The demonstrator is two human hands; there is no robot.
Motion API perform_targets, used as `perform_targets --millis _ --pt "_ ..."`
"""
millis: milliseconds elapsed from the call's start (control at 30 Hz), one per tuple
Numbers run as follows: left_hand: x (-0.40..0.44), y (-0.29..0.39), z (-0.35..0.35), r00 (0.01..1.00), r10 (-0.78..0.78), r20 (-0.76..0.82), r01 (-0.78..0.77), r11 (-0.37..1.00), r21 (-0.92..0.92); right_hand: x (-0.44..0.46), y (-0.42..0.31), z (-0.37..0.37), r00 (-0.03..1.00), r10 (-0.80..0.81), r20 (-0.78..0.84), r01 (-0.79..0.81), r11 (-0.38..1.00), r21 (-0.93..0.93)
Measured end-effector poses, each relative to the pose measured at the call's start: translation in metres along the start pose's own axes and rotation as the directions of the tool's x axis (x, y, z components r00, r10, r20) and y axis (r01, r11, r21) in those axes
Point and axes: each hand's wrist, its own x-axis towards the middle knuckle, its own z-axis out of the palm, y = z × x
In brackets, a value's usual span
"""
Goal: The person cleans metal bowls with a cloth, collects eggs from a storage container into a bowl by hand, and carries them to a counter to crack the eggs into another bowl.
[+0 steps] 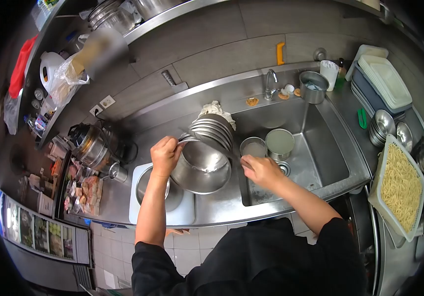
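My left hand (pixel 166 155) is closed on the rim of a large metal bowl (pixel 200 181), which sits on the counter left of the sink. A grey metal edge, blurred, slants from that hand toward the right one. My right hand (pixel 264 171) is over the sink's left side, fingers pinched together; what they hold, if anything, is hidden. Behind the bowl leans a stack of metal bowls (pixel 213 129) with a crumpled white cloth (pixel 217 109) at its back. Two round metal containers with cloudy liquid, a smaller one (pixel 252 147) and a larger one (pixel 280 143), stand in the sink.
Under my left forearm, a metal bowl (pixel 145 183) rests on a white board (pixel 187 212). A faucet (pixel 270 85) and a metal pot (pixel 313 87) are at the sink's back. Noodles fill a white basket (pixel 381 190) at right; a cleaver (pixel 175 82) hangs on the wall.
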Motion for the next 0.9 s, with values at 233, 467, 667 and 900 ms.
perform_targets --millis 233,467,667,900 --pt "-0.003 0.000 -0.004 1.000 -0.004 -0.017 0.004 1.000 -0.007 0.005 -0.005 0.009 0.997 0.052 -0.058 -0.050 0.998 0.033" --pt "-0.003 0.004 -0.008 1.000 0.023 0.002 -0.023 1.000 -0.001 0.011 -0.009 0.009 0.991 0.108 0.084 -0.106 0.994 -0.027" --pt "-0.009 0.005 -0.009 1.000 -0.014 -0.001 0.014 1.000 0.011 0.021 -0.010 0.000 0.956 0.258 0.141 -0.250 0.965 -0.074" --pt "-0.014 -0.009 0.007 0.863 -0.474 -0.176 0.481 0.877 -0.003 0.007 0.013 0.017 0.941 0.339 0.001 -0.337 0.935 0.109"
